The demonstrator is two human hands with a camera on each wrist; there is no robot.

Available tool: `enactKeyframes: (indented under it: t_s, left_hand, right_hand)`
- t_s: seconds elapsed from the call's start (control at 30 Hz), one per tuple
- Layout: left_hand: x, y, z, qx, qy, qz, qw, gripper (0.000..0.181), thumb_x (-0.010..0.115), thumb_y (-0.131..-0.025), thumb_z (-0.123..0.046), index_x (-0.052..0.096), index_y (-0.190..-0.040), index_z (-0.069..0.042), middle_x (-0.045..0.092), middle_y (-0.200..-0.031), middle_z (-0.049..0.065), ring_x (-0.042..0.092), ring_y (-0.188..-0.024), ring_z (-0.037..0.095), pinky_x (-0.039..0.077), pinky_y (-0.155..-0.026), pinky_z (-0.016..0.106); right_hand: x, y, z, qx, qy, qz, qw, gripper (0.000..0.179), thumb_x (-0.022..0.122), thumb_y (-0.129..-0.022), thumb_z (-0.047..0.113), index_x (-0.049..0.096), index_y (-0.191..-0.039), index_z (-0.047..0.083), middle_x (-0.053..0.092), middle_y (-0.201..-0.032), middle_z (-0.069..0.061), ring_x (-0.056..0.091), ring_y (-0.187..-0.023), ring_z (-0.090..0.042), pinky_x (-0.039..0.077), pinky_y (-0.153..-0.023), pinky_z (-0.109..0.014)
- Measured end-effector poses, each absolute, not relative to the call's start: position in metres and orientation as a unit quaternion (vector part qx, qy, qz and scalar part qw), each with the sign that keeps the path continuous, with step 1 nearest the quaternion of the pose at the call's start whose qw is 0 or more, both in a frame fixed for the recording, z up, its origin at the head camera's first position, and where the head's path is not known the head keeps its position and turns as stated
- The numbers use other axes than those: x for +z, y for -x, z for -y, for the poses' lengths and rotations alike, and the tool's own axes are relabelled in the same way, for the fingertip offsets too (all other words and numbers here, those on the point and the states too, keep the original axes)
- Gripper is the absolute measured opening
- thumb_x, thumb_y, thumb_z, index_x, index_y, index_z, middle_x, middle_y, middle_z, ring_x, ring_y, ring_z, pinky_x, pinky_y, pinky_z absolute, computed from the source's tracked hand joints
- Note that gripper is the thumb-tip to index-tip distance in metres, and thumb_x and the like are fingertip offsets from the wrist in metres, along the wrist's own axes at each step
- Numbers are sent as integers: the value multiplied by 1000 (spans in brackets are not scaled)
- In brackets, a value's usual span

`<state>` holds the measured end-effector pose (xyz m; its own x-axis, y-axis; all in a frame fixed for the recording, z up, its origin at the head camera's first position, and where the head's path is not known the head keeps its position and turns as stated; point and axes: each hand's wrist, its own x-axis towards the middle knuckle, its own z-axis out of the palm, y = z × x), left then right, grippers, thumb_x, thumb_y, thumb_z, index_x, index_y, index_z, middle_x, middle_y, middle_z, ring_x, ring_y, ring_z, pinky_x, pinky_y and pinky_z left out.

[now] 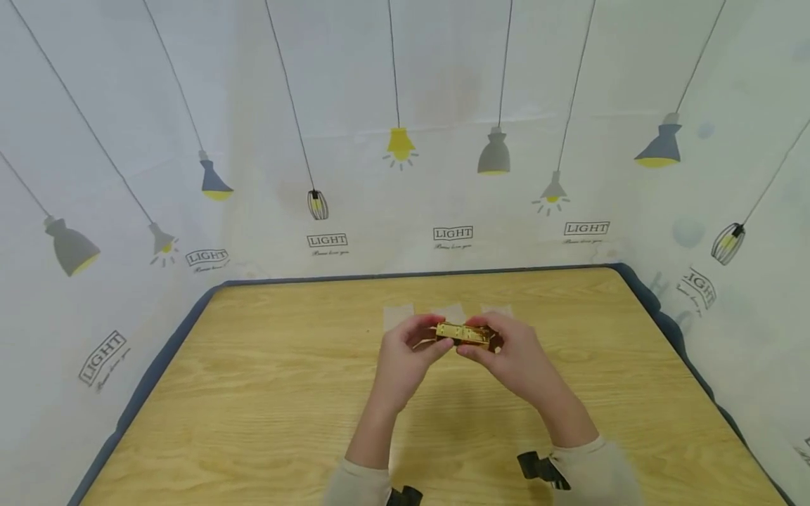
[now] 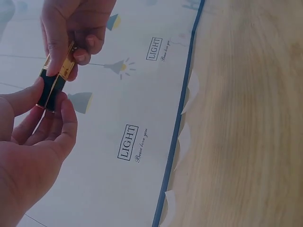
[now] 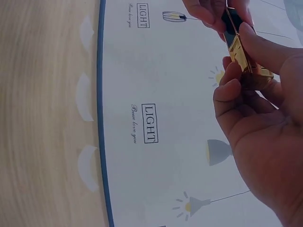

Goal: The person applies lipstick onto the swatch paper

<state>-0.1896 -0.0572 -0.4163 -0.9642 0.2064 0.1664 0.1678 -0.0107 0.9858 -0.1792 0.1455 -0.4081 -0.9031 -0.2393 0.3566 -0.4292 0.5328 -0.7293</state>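
Both hands hold one small gold-and-black oblong object (image 1: 452, 332) above the middle of the table; its exact kind I cannot tell. The left hand (image 1: 403, 358) pinches its left end between thumb and fingers. At the other end the right hand (image 1: 517, 357) grips it, fingers partly covering it. In the left wrist view the dark, gold-edged panels of the object (image 2: 52, 90) show near the left thumb. The right wrist view gives the shiny gold part of the object (image 3: 240, 54) beside the right thumb and curled fingers.
A wood-grain table (image 1: 266, 393) lies under the hands. Behind them, pale tape pieces (image 1: 397, 316) are stuck near its far side. White sheeting (image 1: 354, 84) printed with lamps surrounds the table on three sides, with a dark blue edge (image 1: 158, 358) along the border.
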Motion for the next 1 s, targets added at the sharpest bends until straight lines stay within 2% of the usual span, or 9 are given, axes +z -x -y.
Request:
enactKeyframes:
  t_s: [0.2,0.43,0.53,0.73,0.9,1.0]
  left_hand:
    - [-426,179,60,691,-150,-705,63,37,81,-94,-6,70,-129,-2,71,-130,17,70,-116,22,62,-95,24]
    - [-431,176,61,696,-162,-693,94,35,82,-93,-5,73,-127,-4,70,-130,20,71,-111,18,63,-89,26]
    - [-429,175,63,695,-167,-694,85,33,82,-92,-4,75,-124,-4,71,-126,20,72,-107,15,63,-88,26]
    - [-425,175,69,700,-186,-687,60,34,83,-87,6,76,-120,3,67,-116,24,72,-100,11,64,-87,25]
    - [-421,174,75,700,-202,-684,49,34,81,-87,9,74,-120,7,65,-113,28,70,-94,9,62,-81,21]
    - [-419,173,78,695,-209,-687,38,33,80,-87,10,75,-119,8,63,-108,28,64,-85,6,58,-75,17]
  right_hand:
    - [-422,166,-144,440,-191,872,95,25,85,-90,15,75,-114,13,75,-103,-1,58,-78,-8,54,-66,-24]
    - [-423,163,-143,422,-222,871,120,24,87,-88,13,78,-110,15,72,-97,4,51,-73,-5,48,-62,-24]
    - [-422,163,-141,413,-238,867,145,23,88,-86,15,79,-107,15,72,-94,6,49,-71,-2,46,-60,-22]
    - [-419,165,-138,416,-282,842,197,24,92,-80,13,81,-101,16,67,-85,10,49,-66,-5,45,-58,-21]
    - [-414,167,-134,435,-300,828,188,23,92,-80,11,82,-101,16,68,-85,11,49,-66,-7,44,-57,-21]
    - [-412,168,-132,445,-309,820,183,22,92,-81,10,83,-101,15,69,-85,10,48,-66,-6,43,-57,-22]
